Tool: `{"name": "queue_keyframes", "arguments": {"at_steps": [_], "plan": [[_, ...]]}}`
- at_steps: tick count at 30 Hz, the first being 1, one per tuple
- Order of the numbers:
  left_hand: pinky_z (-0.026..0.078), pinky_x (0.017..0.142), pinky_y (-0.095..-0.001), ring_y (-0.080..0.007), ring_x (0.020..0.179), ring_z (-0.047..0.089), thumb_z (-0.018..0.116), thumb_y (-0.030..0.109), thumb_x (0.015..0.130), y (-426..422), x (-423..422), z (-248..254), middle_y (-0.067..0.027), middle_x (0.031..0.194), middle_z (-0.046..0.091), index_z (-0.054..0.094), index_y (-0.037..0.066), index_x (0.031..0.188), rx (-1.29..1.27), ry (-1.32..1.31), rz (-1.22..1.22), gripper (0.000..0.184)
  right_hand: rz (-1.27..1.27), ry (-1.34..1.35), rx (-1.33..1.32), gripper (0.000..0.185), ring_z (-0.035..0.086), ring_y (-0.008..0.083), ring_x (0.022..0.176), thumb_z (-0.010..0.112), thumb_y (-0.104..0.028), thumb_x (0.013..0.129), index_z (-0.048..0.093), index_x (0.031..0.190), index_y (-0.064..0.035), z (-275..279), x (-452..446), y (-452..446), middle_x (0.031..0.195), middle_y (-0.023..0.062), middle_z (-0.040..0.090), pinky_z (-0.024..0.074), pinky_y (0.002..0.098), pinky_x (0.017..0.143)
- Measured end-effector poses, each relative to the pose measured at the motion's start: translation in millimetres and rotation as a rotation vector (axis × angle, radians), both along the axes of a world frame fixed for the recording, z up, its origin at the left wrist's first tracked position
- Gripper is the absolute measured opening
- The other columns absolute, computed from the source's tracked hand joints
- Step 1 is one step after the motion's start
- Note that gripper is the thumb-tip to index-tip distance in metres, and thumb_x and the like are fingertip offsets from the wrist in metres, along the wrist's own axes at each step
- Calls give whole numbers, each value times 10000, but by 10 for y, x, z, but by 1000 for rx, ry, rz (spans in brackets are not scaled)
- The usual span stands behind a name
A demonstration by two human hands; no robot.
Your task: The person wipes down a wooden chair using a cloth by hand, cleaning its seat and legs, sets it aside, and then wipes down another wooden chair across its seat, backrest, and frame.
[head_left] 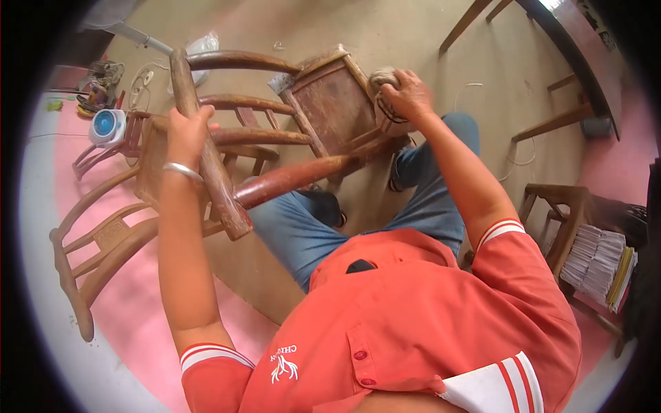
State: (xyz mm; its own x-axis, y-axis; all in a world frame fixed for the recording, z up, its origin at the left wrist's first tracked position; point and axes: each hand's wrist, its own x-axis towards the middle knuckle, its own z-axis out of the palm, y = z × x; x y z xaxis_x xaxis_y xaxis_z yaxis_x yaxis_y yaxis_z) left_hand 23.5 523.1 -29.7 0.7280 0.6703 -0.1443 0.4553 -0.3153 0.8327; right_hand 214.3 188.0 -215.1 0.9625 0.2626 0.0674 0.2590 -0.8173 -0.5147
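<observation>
A worn brown wooden chair (334, 103) lies tipped between my legs, its backrest toward the left and its scratched seat toward the middle. My left hand (189, 134) is wrapped round the chair's thick top rail. At the seat's right side, my right hand (410, 96) is closed on a beige bundle (383, 80), which looks like wound cord or balled cloth. A dark loop shows beneath those fingers. The palm hides part of the bundle, and I cannot tell whether it touches the chair.
Another wooden chair (110, 234) stands at the left. A white-and-blue fan-like device (107, 126) sits behind it near cables. Clear plastic (204, 45) lies on the floor. At right are a dark-edged table (575, 51) and a wooden stool (558, 196) with stacked papers (593, 259).
</observation>
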Motion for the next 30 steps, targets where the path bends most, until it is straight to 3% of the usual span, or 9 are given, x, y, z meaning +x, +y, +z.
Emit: {"name": "queue_keyframes", "arguments": {"at_steps": [3,6,13,16,18,20,23,27,30], "plan": [[528,602,-322,-223,713,662,684,175,801,-13,-14,2,-152,961,590,457,-55,1123,-2,-25,8,456,245,-19,0,468,546,358,1134,608,-464,775,657,1112,-143,-121,185,516,1224,162,569,461,440,956],[521,602,-315,-198,700,646,685,157,815,-146,-13,71,-130,933,584,465,-31,1114,-17,-35,63,416,431,262,-269,561,358,398,1338,623,-500,790,556,1294,-263,-652,121,959,1516,130,282,387,552,1035],[527,620,-299,-186,711,640,656,135,836,-147,-23,39,-110,949,583,468,-27,1152,-23,-47,54,402,847,205,-606,565,502,371,1157,774,-358,651,650,1195,-266,-631,-400,887,1332,162,425,490,448,897],[540,633,-284,-178,725,633,638,108,845,-162,11,44,-94,941,586,500,-16,1132,-18,-72,62,342,1148,614,-583,519,620,276,1017,759,-358,657,704,1131,-154,-378,-202,726,1155,143,635,516,409,853],[537,626,-278,-176,720,634,637,103,846,-159,14,63,-93,951,586,491,-17,1145,-57,-69,68,354,1023,926,-423,489,655,241,894,726,-351,672,709,1088,-95,-224,197,837,1004,134,702,523,390,805],[530,607,-270,-173,698,636,633,95,848,-114,12,48,-92,955,586,473,-15,1172,-38,-59,46,378,831,531,-89,421,662,262,734,700,-385,676,727,971,-87,-236,630,1021,817,129,702,526,375,675],[553,644,-274,-157,743,612,617,49,854,-167,11,75,-110,1014,563,404,-52,1244,-78,-66,62,456,377,27,31,561,488,342,1244,674,-420,739,623,1230,-155,-176,1005,1399,1356,149,523,435,471,991],[560,651,-276,-157,754,612,613,59,859,-188,20,93,-111,1024,556,394,-34,1265,-82,-45,83,470,326,164,-256,923,183,422,1426,667,-517,770,202,1523,-255,-720,926,1797,1584,124,171,217,621,1108],[506,545,-273,-177,685,642,637,95,846,-223,47,81,-83,970,570,441,10,1224,-64,-96,126,434,328,-24,-343,859,250,422,1392,729,-428,738,322,1469,-231,-817,441,1852,1521,151,279,285,593,1073]]}}
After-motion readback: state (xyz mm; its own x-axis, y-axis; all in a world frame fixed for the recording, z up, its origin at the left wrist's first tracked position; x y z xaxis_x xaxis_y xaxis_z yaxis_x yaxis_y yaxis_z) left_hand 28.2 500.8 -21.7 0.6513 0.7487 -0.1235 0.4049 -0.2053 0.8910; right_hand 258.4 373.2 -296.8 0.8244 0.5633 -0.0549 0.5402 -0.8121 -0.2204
